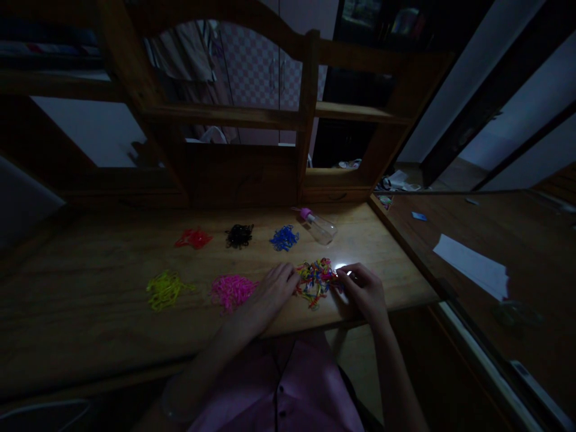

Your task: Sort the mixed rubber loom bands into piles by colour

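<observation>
A pile of mixed-colour rubber bands lies on the wooden desk between my two hands. At the pile's left edge is my left hand, its fingers bent and close together; its fingertips are partly hidden, so what they hold cannot be made out. My right hand pinches at the right edge, with a few coloured rubber bands by its thumb and fingertips. Pink rubber bands lie beside my left wrist. Farther left are yellow rubber bands. Behind these sit red, black and blue rubber bands in separate heaps.
A clear bottle with a pink cap lies on its side behind the mixed pile. The wooden shelf frame rises along the desk's back. To the right, a lower brown surface holds white paper and a small blue card.
</observation>
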`<state>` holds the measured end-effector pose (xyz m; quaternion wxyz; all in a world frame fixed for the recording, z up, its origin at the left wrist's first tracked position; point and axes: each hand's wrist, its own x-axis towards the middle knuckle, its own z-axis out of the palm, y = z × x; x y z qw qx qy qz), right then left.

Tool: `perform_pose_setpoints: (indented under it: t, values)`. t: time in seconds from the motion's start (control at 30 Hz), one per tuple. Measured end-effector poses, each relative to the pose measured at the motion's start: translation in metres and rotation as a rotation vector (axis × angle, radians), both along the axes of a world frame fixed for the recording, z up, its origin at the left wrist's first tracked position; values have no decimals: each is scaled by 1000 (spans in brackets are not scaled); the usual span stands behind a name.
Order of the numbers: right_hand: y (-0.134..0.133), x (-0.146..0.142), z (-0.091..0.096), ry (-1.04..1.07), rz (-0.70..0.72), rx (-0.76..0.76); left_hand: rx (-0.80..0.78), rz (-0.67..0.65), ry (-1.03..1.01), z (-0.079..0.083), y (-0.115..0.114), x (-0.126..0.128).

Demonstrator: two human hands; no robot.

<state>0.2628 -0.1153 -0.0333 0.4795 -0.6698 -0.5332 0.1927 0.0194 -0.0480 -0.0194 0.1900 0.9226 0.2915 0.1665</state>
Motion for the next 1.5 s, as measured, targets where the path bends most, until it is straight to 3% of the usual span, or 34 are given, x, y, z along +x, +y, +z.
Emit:
perform_pose_setpoints:
  t: [0.17,0.3,0.5,0.57,0.67,0.93,1.0,1.1,1.2,1.27,1.37,1.5]
  values:
    - [-1,0,-1,40,-5,2,-312,141,-284,6,0,1]
    - [-1,0,-2,69,-7,-1,-759,358,-607,10,2,-1]
    - [0,2,-7,107,-19,-22,-1410,411,-999,9,-2,-5]
    - [-1,2,-7,129,-26,-34,-1517,419,-1067,11,-6,-6]
    - [-1,2,-6,140,-18,-39,-1558,410,-1124,16,-9,-9]
    - [-4,4,1,144,32,-22,-1340,480,-1062,23,-1,-43]
    - [-4,5,1,150,43,-34,-1196,531,-1014,25,9,-64]
    - [-5,6,0,140,47,-46,-850,660,-872,29,36,-108]
    - [-5,7,-1,119,45,-40,-429,851,-555,34,72,-154]
    - [-5,7,-1,109,44,-40,-201,863,-282,37,94,-176]
    - [-5,7,-1,105,42,-39,-81,802,-85,41,113,-189]
    - [-6,5,1,112,36,-29,-5,754,-6,45,118,-186]
